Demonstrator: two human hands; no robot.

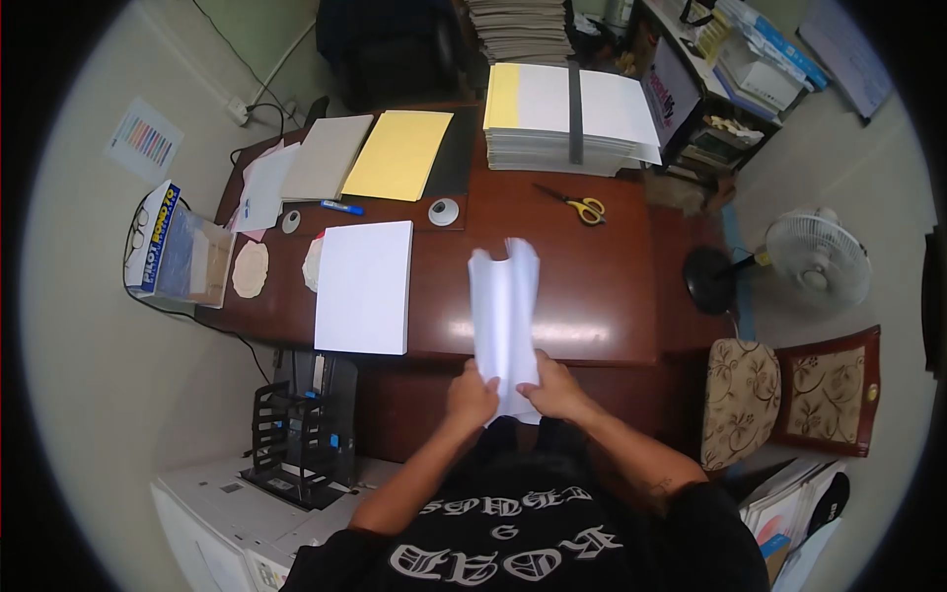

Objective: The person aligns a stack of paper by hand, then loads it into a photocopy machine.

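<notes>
The left hand (473, 396) and right hand (557, 389) each grip a near side of the curled paper (504, 321), likely light, floppy and slippery, best held by both edges.

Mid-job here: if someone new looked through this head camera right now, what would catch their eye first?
Probably the curled white sheets, held upright-looking at the desk's near edge between the left hand and right hand. Next, the thick paper stack with a dark strip across it, at the far side of the red-brown desk. Then the yellow-handled scissors, lying just nearer than that stack.
</notes>
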